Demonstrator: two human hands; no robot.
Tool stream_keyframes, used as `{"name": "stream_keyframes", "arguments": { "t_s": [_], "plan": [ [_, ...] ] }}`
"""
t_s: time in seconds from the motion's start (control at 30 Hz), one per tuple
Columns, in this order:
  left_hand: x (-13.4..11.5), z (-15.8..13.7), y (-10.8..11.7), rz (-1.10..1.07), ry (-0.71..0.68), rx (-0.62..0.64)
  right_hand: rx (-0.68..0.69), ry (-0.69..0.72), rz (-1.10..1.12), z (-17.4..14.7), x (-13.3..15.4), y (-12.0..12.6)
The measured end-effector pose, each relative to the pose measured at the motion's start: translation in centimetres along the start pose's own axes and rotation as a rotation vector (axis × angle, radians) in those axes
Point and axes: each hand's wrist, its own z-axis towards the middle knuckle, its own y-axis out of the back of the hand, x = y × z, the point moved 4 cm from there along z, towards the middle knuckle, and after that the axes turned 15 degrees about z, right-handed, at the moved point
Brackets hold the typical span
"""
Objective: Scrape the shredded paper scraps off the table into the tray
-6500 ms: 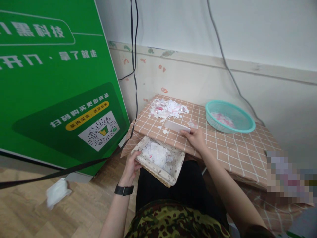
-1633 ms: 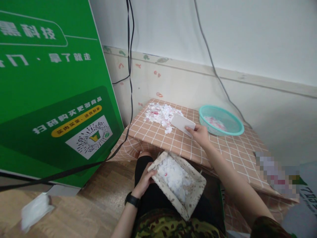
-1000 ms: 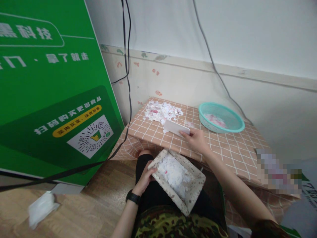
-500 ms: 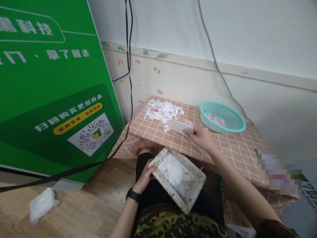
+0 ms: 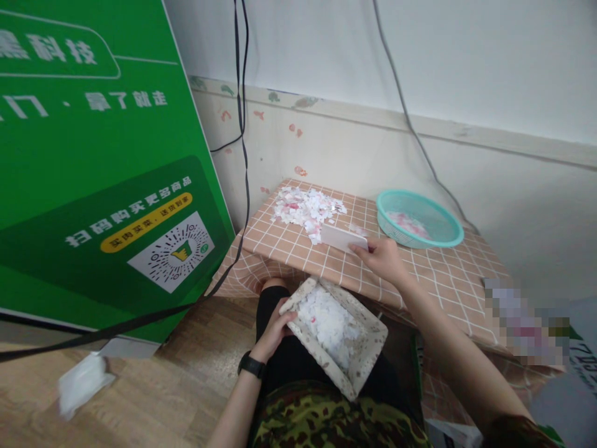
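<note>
Head: teal basket point(image 5: 436, 216) (near right hand point(image 5: 383, 257))

I've got room rightward from the right hand point(image 5: 380, 256), along the checked tablecloth point(image 5: 445, 280) in front of the teal basket point(image 5: 402, 237). Leftward, paper scraps point(image 5: 305, 208) block me, the black strap point(image 5: 247, 174) hanging beyond; the speckled tray point(image 5: 370, 351) obstructs below.

Tablecloth point(image 5: 450, 280) brown, white grid — basket point(image 5: 441, 221) turquoise; card point(image 5: 344, 238) white; scraps point(image 5: 305, 208) white, pink — box point(image 5: 370, 341) cream, blotches perhaps brown.
</note>
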Motion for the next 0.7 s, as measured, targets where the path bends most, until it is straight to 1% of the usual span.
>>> {"name": "stream_keyframes", "arguments": {
  "t_s": [0.2, 0.4, 0.57, 0.7],
  "plan": [
    [0.2, 0.1, 0.1, 0.008, -0.004, 0.002, -0.037, -0.017, 0.0, -0.4, 0.2, 0.3],
    [0.1, 0.0, 0.0, 0.014, 0.007, 0.014, 0.051, -0.071, 0.115, -0.9, 0.3, -0.2],
    [-0.1, -0.1, -0.1, 0.007, 0.014, 0.007, -0.019, -0.091, 0.123, -0.9, -0.1, -0.2],
    [-0.1, -0.1, -0.1, 0.005, 0.014, 0.004, 0.042, -0.11, 0.176, -1.2, 0.3, -1.4]
  ]
}}
